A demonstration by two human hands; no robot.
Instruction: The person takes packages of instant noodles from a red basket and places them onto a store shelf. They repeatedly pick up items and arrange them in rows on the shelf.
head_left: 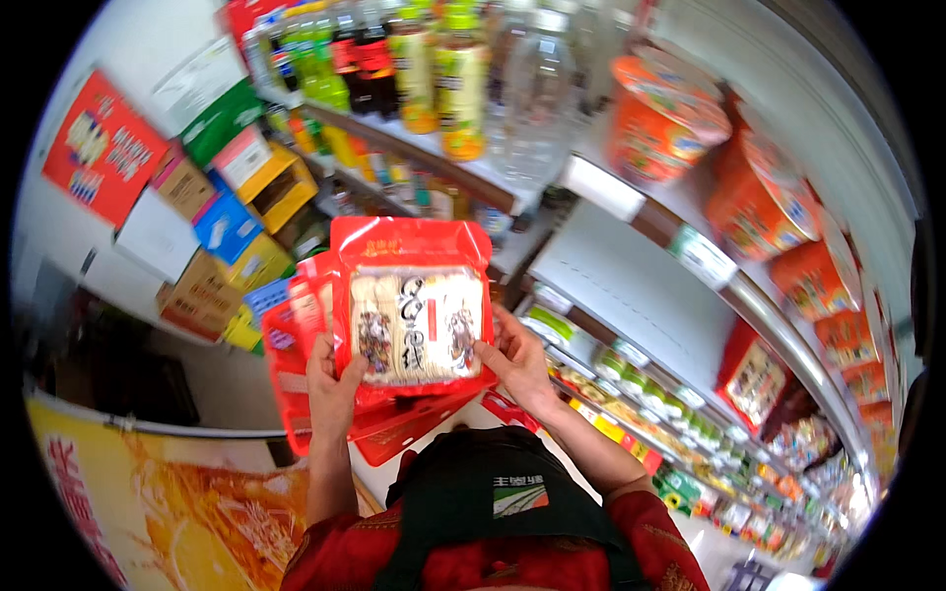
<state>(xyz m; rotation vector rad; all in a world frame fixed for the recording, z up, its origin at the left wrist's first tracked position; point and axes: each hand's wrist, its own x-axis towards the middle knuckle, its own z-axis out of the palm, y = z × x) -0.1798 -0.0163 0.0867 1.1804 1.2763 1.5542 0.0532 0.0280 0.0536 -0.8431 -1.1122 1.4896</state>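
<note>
Both my hands hold a red plastic package of dried noodles (417,325), its clear window facing up and showing pale noodles and printed writing. My left hand (334,384) grips the lower left edge with the thumb on the front. At the right edge, my right hand (517,358) pinches the pack with its thumb on the window. More red packages (295,369) lie beneath and to the left of this one, partly hidden by it; what supports them cannot be made out.
Shelves with drink bottles (462,89) stand ahead. On the right, a curved shelf edge (761,295) carries orange-red noodle tubs (661,118); a similar red noodle pack (754,377) stands on the shelf below. Stacked cartons (203,295) are at left, above a printed yellow panel (214,510).
</note>
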